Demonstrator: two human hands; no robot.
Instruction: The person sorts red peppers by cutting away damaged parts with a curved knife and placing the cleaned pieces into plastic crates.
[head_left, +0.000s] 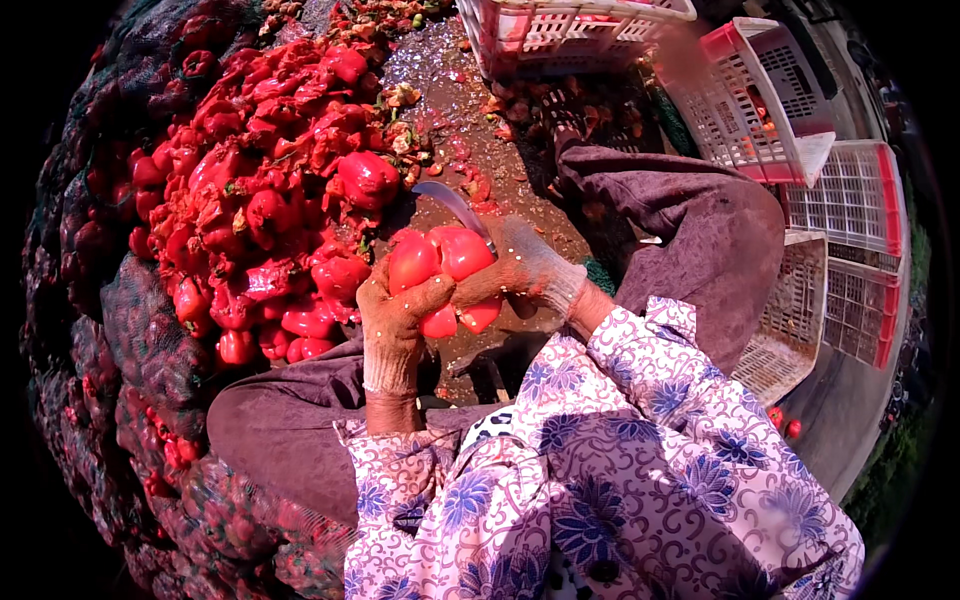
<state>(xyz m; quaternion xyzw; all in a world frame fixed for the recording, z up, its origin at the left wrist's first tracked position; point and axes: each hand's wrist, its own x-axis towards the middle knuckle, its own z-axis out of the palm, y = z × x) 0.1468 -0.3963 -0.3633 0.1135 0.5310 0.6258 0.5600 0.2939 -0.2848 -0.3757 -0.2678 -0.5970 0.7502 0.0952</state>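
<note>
A large red bell pepper (412, 261) sits between my two hands, with a gap or cut showing along its lower side. My left hand (409, 304), in a stained knitted glove, grips the pepper's left and near side. My right hand (510, 266), gloved the same way, has its fingers on the pepper's right side and also holds a curved knife (450, 201), whose blade points up and left. The knife's handle is hidden in that hand. To the left lies a heap of red peppers (247, 195), some whole and many torn or crushed, with one whole pepper (367, 180) near the blade.
Filled mesh sacks (150, 322) are piled along the left. White and red plastic crates (525, 37) stand at the top and down the right, one tipped crate (787, 315) beside my right knee. Pepper scraps and seeds litter the wet ground (442, 82) ahead.
</note>
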